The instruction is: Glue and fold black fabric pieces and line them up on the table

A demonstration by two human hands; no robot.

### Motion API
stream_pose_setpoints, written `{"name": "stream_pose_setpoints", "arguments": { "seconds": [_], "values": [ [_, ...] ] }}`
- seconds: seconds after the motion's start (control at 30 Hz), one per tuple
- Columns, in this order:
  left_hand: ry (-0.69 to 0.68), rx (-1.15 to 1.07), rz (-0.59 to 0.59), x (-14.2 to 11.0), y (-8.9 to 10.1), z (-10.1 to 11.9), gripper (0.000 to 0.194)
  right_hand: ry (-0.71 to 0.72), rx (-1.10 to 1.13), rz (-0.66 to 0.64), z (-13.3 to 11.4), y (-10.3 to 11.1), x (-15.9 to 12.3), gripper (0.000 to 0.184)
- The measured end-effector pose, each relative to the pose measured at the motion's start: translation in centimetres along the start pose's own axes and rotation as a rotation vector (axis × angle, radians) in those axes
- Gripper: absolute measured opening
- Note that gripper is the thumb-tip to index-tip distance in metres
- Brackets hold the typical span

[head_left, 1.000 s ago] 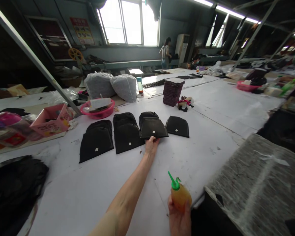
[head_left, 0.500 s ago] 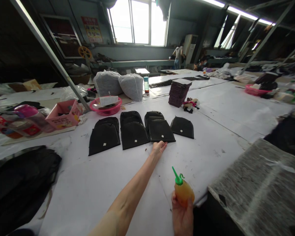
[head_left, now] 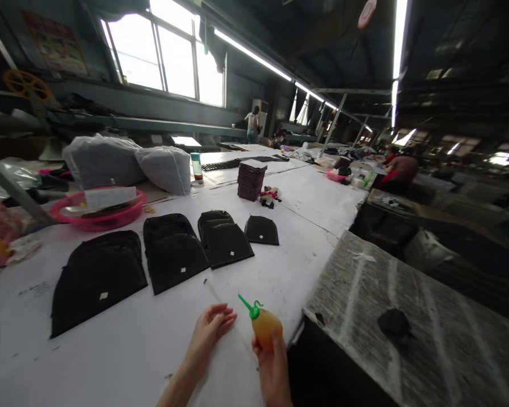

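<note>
My right hand [head_left: 272, 362] is wrapped around an orange squeeze bottle [head_left: 266, 329] with a green nozzle, its tip tilted up to the left. Just left of it, my left hand [head_left: 212, 330] holds nothing, its fingers loosely stretched toward the bottle without touching it. Beyond both hands lie black curved-top panels in overlapping stacks: a left stack [head_left: 99, 285], a second stack [head_left: 176, 257], a third stack [head_left: 229, 243] and a lone panel [head_left: 262, 230] at the right. Small white squares show on the front panels.
The white-covered table [head_left: 309, 198] runs far back. A pink basin [head_left: 97, 217], wrapped grey bundles [head_left: 104, 161], a capped bottle [head_left: 196, 165] and a dark purple stack [head_left: 250, 181] stand on it. At right is a plastic-covered grey surface [head_left: 377, 294]. People are in the distance.
My left hand has come off the front edge of the third stack and drawn back beside the bottle. The view has swung right. My right hand still holds the bottle.
</note>
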State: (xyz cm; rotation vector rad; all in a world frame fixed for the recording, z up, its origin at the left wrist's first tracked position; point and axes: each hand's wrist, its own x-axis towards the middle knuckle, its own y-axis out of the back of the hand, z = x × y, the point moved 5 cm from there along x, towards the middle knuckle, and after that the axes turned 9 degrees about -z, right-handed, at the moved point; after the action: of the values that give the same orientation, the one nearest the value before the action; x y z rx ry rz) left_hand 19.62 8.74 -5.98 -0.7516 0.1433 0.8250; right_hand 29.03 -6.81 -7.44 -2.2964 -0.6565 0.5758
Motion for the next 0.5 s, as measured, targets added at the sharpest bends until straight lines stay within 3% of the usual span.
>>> {"name": "stream_pose_setpoints", "arguments": {
  "seconds": [0.13, 0.27, 0.4, 0.5],
  "values": [
    [-0.029, 0.098, 0.018, -5.5, 4.2, -1.4, 0.048, -0.007, -0.031, -0.027, -0.5, -0.7, -0.3, 0.037],
    [-0.006, 0.14, 0.002, -9.6, 7.7, -1.5, 0.057, 0.005, -0.065, -0.011, -0.9, -1.3, -0.3, 0.044],
    [-0.076, 0.138, 0.03, -11.9, 9.6, -1.0, 0.058, 0.021, -0.079, -0.01, -1.0, -2.6, -0.9, 0.044],
    [-0.143, 0.139, 0.032, -12.5, 9.8, -0.8, 0.053, -0.005, -0.105, -0.016, -0.1, -3.7, -1.7, 0.045]
  ]
}}
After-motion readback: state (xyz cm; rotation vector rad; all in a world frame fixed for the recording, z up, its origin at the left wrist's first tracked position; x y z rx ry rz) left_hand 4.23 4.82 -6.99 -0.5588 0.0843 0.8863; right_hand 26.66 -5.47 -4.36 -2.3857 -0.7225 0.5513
